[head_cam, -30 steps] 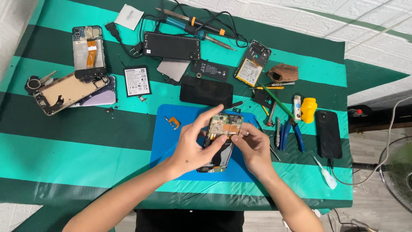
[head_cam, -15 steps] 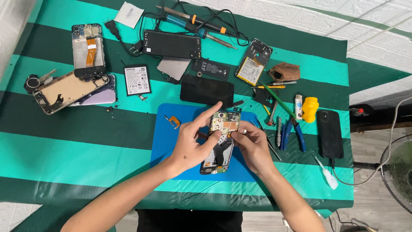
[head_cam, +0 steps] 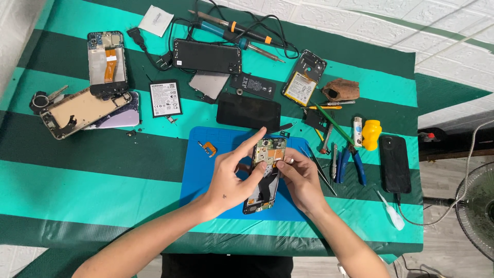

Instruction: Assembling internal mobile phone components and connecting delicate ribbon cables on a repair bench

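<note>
An opened phone (head_cam: 265, 175) with its circuit board exposed lies lengthwise on a blue work mat (head_cam: 206, 170). My left hand (head_cam: 231, 177) grips its left edge, index finger stretched over the top. My right hand (head_cam: 301, 180) holds the right edge, with thumb and fingertips pinching at the board near the top. A small orange flex part (head_cam: 208, 149) lies on the mat to the left.
On the green striped cloth (head_cam: 103, 175) lie several phone bodies and back covers (head_cam: 85, 110), a battery (head_cam: 165, 99), a dark screen (head_cam: 248, 111), soldering irons (head_cam: 234, 28), pliers and tweezers (head_cam: 342, 162), a yellow bottle (head_cam: 370, 135) and a black phone (head_cam: 395, 163).
My hands have lowered the phone and turned it upright along the mat. The left index finger has lifted and stretched out over the top.
</note>
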